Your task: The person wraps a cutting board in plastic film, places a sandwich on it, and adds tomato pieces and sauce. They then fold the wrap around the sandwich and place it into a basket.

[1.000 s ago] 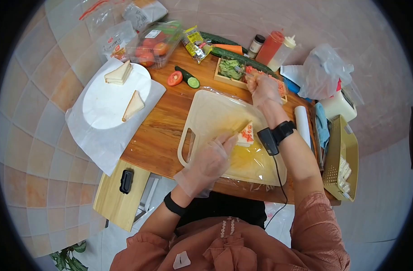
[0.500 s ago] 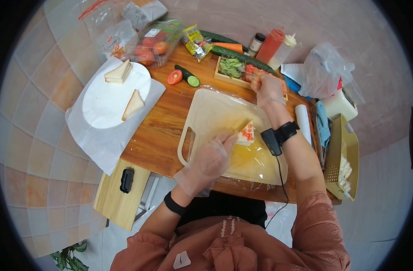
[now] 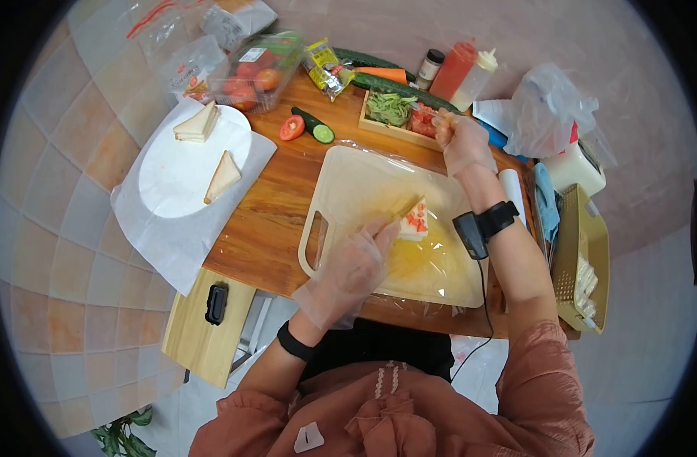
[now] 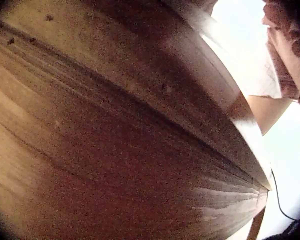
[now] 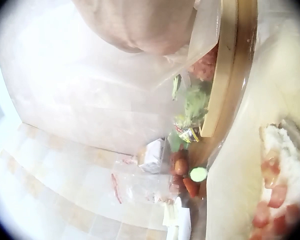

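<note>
Left hand (image 3: 352,263): we see its gloved fingers pinching the left edge of the bread.
Bread (image 3: 415,221): a triangle topped with diced tomato, on the cutting board (image 3: 345,183).
Right hand (image 3: 468,145): farther right; we see its fingers curled round a thin utensil (image 3: 425,111).
Tray (image 3: 394,135): far, holding shredded greens (image 3: 389,109) left, chopped tomato (image 3: 422,122) right.

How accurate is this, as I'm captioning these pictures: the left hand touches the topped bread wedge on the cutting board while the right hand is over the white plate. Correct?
No: the right hand is over the wooden box of greens and red pieces, not the white plate, as the head view shows. The left hand touches the topped bread wedge on the cutting board.
</note>
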A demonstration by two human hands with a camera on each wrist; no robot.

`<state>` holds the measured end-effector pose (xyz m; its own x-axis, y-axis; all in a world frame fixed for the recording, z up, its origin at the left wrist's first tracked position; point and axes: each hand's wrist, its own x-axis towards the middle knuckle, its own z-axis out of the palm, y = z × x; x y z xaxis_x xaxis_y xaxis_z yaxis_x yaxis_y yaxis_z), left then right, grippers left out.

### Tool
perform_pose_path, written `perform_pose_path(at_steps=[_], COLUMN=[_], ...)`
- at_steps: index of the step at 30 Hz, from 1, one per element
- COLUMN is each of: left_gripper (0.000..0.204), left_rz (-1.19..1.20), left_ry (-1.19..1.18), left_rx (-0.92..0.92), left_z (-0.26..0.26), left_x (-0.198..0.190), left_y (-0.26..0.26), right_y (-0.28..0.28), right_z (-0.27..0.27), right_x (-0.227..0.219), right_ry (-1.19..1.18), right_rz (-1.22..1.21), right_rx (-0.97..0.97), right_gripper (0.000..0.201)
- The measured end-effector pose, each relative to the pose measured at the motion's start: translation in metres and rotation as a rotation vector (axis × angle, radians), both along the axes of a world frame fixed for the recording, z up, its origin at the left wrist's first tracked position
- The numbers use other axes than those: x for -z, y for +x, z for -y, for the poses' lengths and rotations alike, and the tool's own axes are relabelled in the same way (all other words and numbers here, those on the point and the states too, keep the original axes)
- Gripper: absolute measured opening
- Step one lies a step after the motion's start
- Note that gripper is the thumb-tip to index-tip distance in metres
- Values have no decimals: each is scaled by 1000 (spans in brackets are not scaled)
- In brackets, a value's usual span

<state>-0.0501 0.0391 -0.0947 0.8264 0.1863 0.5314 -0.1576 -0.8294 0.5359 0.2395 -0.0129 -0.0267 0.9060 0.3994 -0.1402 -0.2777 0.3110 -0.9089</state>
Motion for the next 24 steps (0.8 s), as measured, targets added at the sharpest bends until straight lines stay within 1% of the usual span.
perform_pose_path(at_steps=[5, 6, 7, 8, 9, 10, 11, 13, 15, 17, 20, 21, 23, 24], left_gripper=[48, 48, 40, 34, 34, 34, 35, 36, 38, 41, 42, 42, 44, 44], left_rz=[10, -2, 9, 19, 4, 20, 38, 32, 34, 4, -62, -63, -10, -12], left_ry=[-31, -40, -12, 16, 7, -21, -49, -42, -28, -45, -97, -93, -47, -44], left_rx=[-6, 4, -32, -69, -58, -68, -80, -75, -71, -95, -89, -83, -91, -88], left_z=[0, 0, 1, 2, 2, 2, 2, 2, 2, 3, 3, 3, 2, 2], left_x=[-3, -4, -5, -6, -7, -7, -8, -8, -6, -4, -12, -11, -8, -8], left_y=[2, 2, 2, 2, 2, 2, 2, 2, 1, 2, -1, 0, 1, 1], right_y=[-15, -16, -20, -24, -29, -34, -40, -54, -74, -88, -112, -117, -124, -128], right_z=[29, 38, 49, 60, 71, 84, 93, 108, 120, 132, 137, 139, 140, 141], right_x=[-26, -27, -28, -30, -30, -31, -32, -37, -42, -40, -41, -42, -42, -42], right_ry=[-38, -61, -71, -69, -66, -97, -103, -190, -221, -304, -347, -344, -447, -423], right_rz=[27, 59, 44, 110, 177, 225, 213, 171, 139, 254, 227, 226, 194, 173], right_rx=[-76, -127, -116, -198, -280, -304, -297, -301, -256, -268, -215, -208, -230, -237], right_gripper=[27, 26, 26, 25, 24, 23, 23, 22, 20, 19, 18, 18, 18, 18])
